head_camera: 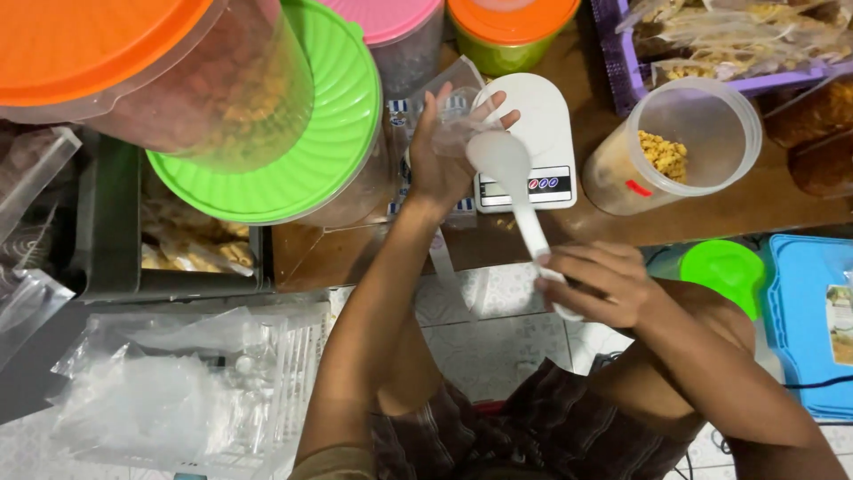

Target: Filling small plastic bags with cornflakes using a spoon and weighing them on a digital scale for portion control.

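1. Plastic bag (pixel 453 120), small and clear, sits in my left hand (pixel 442 156) just over the white kitchen scale (pixel 533 133); my fingers are curled around its mouth, holding it open.
2. My right hand (pixel 597 283) is closed on the handle of the white plastic spoon (pixel 514 178), whose bowl rests at the bag's mouth.
3. I judge the scoop goes best if I keep the bag's mouth wide and the spoon bowl level, tipping slowly so nothing spills.
4. Just to the right stands the open clear jar (pixel 684 147) of yellow snack.
5. Lidded jars crowd the left, the green-lidded one (pixel 293 124) nearly touching my wrist; the freest room lies toward me, past the table edge (pixel 373 267).
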